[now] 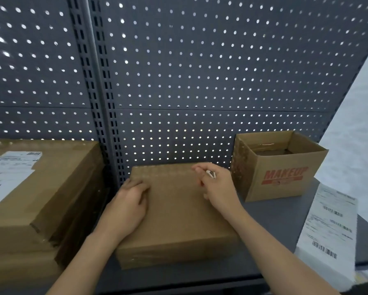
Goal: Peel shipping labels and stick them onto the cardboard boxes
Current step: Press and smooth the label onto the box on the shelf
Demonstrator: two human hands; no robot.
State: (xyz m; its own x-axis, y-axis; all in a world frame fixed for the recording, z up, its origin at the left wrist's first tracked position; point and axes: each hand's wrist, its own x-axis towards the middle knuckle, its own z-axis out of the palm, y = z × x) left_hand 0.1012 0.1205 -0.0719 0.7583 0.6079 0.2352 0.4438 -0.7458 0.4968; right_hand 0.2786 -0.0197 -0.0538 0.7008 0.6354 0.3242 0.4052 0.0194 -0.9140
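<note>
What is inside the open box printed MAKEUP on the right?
Inside the MAKEUP box only its far inner wall and a glossy taped strip show. The front wall hides the lower part, so contents cannot be told.

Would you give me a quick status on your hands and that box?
Left hand rests on middle box, top unlabelled. Right hand over it, pinching a small white scrap. Label sheets at right, nothing in the way.

Both forearms reach forward, the left hand (132,201) lying palm down, the right hand (217,186) raised with fingers curled.
</note>
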